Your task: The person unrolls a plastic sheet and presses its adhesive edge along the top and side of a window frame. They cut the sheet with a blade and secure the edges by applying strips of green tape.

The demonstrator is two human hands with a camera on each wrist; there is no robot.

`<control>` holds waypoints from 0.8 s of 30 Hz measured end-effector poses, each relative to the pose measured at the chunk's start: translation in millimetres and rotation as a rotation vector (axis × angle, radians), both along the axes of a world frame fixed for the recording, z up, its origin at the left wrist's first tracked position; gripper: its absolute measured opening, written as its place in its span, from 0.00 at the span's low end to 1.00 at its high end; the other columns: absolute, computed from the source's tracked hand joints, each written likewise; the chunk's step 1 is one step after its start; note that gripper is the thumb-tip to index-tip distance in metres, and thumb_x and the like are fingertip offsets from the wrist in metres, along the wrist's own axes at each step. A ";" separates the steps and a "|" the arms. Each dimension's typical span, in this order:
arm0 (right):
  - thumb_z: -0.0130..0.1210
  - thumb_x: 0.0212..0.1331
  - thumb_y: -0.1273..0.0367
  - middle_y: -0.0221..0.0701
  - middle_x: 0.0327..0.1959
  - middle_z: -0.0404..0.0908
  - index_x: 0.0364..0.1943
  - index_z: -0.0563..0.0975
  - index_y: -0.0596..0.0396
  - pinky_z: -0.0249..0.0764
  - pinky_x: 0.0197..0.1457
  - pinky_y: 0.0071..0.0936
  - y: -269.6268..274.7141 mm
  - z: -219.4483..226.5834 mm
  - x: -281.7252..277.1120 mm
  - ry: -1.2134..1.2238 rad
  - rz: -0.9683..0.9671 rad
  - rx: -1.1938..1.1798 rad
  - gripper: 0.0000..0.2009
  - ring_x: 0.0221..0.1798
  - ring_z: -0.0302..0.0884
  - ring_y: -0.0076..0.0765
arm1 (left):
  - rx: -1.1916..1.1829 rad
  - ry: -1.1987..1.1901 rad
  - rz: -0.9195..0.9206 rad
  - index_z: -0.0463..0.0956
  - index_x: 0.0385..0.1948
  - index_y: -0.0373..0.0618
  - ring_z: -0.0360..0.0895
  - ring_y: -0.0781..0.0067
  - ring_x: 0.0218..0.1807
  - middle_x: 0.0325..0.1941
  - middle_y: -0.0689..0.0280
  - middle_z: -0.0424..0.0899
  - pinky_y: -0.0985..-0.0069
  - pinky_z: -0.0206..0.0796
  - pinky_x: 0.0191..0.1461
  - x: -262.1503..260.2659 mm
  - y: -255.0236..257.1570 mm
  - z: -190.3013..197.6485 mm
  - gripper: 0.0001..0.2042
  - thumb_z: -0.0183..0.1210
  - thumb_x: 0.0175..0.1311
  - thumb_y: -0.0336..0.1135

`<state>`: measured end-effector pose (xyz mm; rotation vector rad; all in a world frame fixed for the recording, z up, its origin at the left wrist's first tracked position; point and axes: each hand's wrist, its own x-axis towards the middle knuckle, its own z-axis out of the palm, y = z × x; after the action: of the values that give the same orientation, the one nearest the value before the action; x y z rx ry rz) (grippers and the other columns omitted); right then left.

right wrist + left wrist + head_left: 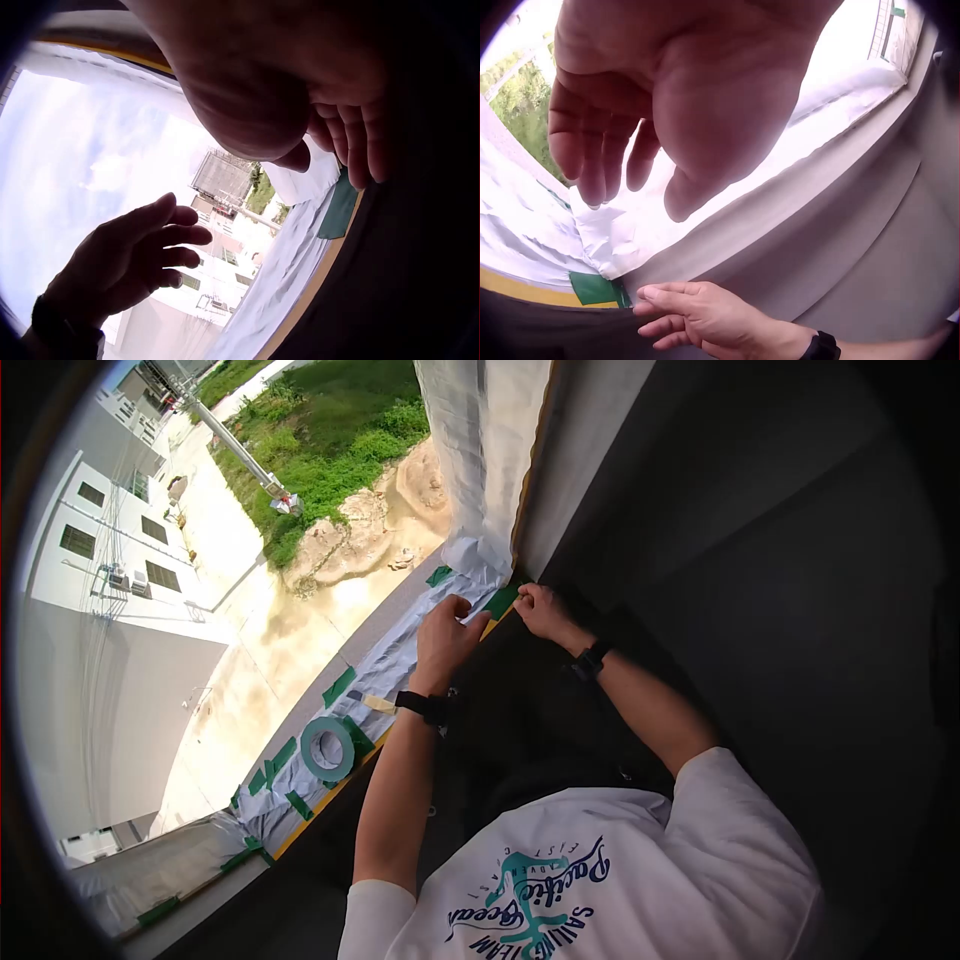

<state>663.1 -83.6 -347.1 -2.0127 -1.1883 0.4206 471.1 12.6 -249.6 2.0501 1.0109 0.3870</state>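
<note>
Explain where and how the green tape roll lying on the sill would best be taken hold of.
The green tape roll lies flat on the plastic sheeting, its hole facing up. Probably best pinched across the ring wall from above, thumb in the hole, fingers outside. The left hand is nearer.

View down onto a window sill. The left hand (443, 638) rests with bent fingers on the white plastic sheet (400, 660) covering the sill; the right hand (542, 610) presses a green tape strip (501, 601) at the sheet's corner. Nearer, a green tape roll (327, 749) lies on the sheet among further green tape pieces (338, 687). Both wrists carry dark bands.
</note>
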 end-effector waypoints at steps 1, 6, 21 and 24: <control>0.57 0.60 0.67 0.45 0.34 0.85 0.47 0.78 0.63 0.78 0.42 0.37 1.6 -12.2 -1.5 -0.007 -0.079 0.088 0.15 0.38 0.84 0.49 | 0.064 0.026 0.003 0.78 0.42 0.38 0.82 0.52 0.44 0.41 0.54 0.84 0.62 0.73 0.47 25.2 0.7 -10.8 0.21 0.68 0.54 0.45; 0.51 0.66 0.70 0.37 0.30 0.83 0.50 0.77 0.62 0.77 0.36 0.32 6.0 -36.1 -1.0 0.327 -0.184 0.065 0.13 0.31 0.82 0.35 | 0.204 0.126 0.135 0.74 0.48 0.39 0.78 0.49 0.51 0.48 0.51 0.80 0.61 0.71 0.53 96.5 4.7 -35.2 0.27 0.69 0.52 0.47; 0.43 0.72 0.64 0.31 0.22 0.77 0.42 0.78 0.59 0.76 0.29 0.28 50.9 -45.3 -29.9 1.003 -0.328 0.218 0.14 0.23 0.78 0.28 | 0.365 0.239 0.165 0.81 0.31 0.39 0.81 0.47 0.37 0.31 0.54 0.85 0.56 0.71 0.45 108.2 17.5 -53.6 0.13 0.60 0.61 0.43; 0.44 0.72 0.65 0.29 0.21 0.76 0.42 0.77 0.60 0.74 0.25 0.26 51.6 -57.8 -32.2 0.883 -0.353 0.209 0.13 0.20 0.76 0.25 | 0.329 0.262 0.121 0.83 0.31 0.37 0.82 0.44 0.39 0.32 0.51 0.86 0.56 0.72 0.46 106.2 22.0 -49.8 0.14 0.59 0.62 0.42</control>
<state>630.9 -32.0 -404.9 -1.5232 -0.3082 0.8428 577.3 34.6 -299.5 2.3857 1.3044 0.3734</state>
